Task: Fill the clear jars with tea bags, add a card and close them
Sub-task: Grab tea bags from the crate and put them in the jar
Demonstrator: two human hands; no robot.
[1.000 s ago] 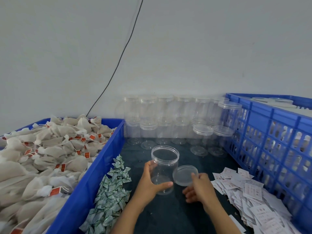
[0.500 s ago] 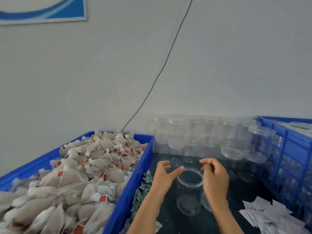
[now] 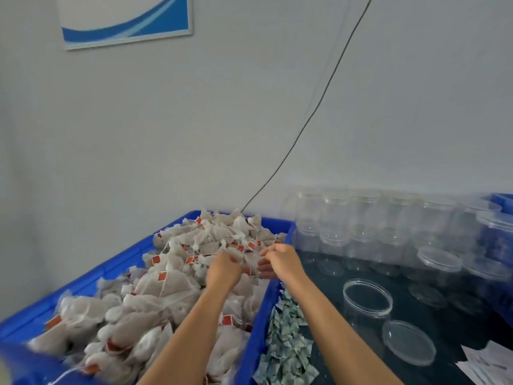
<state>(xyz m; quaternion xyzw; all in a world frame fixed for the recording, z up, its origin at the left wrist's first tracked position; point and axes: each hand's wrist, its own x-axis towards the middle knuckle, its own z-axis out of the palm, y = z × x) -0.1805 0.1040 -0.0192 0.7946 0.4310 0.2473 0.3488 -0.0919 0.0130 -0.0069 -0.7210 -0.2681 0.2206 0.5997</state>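
Observation:
A blue crate point(image 3: 273, 298) on the left is heaped with beige tea bags point(image 3: 166, 284) bearing red tags. Both hands reach into its far right part. My left hand point(image 3: 223, 269) has its fingers curled into the tea bags and grips some. My right hand point(image 3: 279, 259) hovers beside it with curled fingers, just above the pile; whether it holds a bag is hidden. An open clear jar point(image 3: 366, 304) stands on the dark table, right of the crate. Its clear lid point(image 3: 408, 345) lies flat in front of it.
Stacked empty clear jars point(image 3: 363, 220) line the wall at the back. Small green-and-white sachets point(image 3: 286, 345) lie piled beside the crate. White cards point(image 3: 488, 365) lie at the lower right. Another blue crate point(image 3: 502, 201) stands at the right edge. A black cable point(image 3: 313, 118) runs down the wall.
Both hands let go of the open jar and moved left into the tea bag crate. The lid now lies on the table. The view turned left.

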